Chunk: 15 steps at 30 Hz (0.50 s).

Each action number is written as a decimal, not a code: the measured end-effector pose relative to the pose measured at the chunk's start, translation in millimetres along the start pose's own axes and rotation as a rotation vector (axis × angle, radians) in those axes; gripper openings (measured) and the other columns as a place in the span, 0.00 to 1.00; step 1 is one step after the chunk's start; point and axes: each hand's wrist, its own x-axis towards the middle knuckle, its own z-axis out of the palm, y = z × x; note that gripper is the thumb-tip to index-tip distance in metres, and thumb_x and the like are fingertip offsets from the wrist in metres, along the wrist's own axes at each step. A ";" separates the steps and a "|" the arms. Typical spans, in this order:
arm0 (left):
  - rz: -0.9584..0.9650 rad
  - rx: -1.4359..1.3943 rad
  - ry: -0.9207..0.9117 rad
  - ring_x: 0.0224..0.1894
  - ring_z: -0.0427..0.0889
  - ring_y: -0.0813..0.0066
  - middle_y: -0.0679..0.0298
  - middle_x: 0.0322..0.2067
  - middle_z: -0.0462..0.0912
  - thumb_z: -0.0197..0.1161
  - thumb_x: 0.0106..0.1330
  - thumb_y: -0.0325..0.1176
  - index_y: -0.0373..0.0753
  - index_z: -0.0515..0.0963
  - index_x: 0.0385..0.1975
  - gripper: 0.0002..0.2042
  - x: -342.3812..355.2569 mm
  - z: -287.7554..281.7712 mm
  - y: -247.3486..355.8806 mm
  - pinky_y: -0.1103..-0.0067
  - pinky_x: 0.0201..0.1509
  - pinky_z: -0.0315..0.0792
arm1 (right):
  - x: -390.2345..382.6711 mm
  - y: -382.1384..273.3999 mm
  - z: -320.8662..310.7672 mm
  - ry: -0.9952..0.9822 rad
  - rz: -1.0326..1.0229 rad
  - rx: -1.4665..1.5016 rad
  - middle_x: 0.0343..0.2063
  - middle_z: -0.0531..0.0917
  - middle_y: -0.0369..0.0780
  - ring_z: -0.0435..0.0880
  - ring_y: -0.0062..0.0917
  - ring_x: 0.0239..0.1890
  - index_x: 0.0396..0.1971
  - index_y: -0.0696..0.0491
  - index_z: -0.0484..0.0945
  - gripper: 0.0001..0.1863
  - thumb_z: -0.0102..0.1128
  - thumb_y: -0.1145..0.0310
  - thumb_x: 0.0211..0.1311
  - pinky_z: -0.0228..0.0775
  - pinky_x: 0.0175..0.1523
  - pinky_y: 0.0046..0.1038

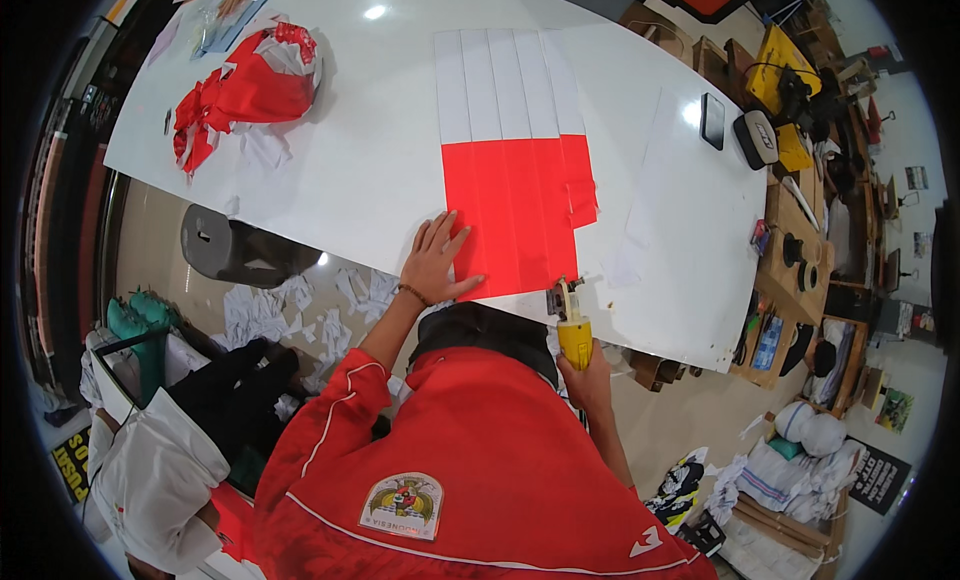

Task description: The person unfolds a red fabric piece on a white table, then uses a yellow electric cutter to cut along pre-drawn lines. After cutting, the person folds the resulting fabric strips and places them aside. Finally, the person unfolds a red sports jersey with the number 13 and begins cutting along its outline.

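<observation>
Strips of fabric, white at the far end and red nearer me (510, 210), lie side by side on the white table (370, 110). A short red piece (580, 202) sticks out along their right side. My left hand (435, 265) rests on the red fabric's near left, fingers spread flat. Low in the view, my right hand (585, 370) grips a yellow electric rotary cutter (572, 335), its head at the fabric's near right corner by the table edge.
A red and white cloth heap (255, 80) lies left. A phone (712, 120) and case (755, 140) are right, beside cluttered wooden shelving (795, 240). A grey stool (230, 245) and scraps (260, 310) are below. What looks like a person in white (150, 460) is lower left.
</observation>
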 end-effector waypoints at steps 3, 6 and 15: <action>0.020 -0.005 0.038 0.80 0.61 0.50 0.46 0.76 0.64 0.71 0.62 0.64 0.40 0.74 0.70 0.42 -0.9 1.7 -1.5 0.53 0.83 0.55 | 4.5 -1.7 0.3 0.000 -0.001 -0.040 0.38 0.87 0.56 0.89 0.54 0.42 0.49 0.60 0.76 0.26 0.71 0.57 0.60 0.78 0.45 0.47; 0.012 -0.011 0.040 0.80 0.61 0.50 0.46 0.76 0.65 0.70 0.62 0.64 0.41 0.74 0.71 0.42 -0.6 1.4 -1.8 0.53 0.83 0.55 | 9.5 -4.6 1.7 0.010 -0.020 -0.039 0.37 0.87 0.56 0.88 0.53 0.41 0.47 0.60 0.75 0.25 0.71 0.57 0.60 0.78 0.44 0.47; -0.023 -0.067 -0.003 0.80 0.61 0.48 0.45 0.76 0.65 0.73 0.61 0.62 0.41 0.74 0.71 0.42 1.8 -3.0 -1.3 0.51 0.83 0.53 | 31.3 -17.4 1.6 -0.027 0.032 -0.020 0.36 0.87 0.55 0.89 0.50 0.39 0.46 0.61 0.76 0.25 0.71 0.57 0.60 0.78 0.44 0.45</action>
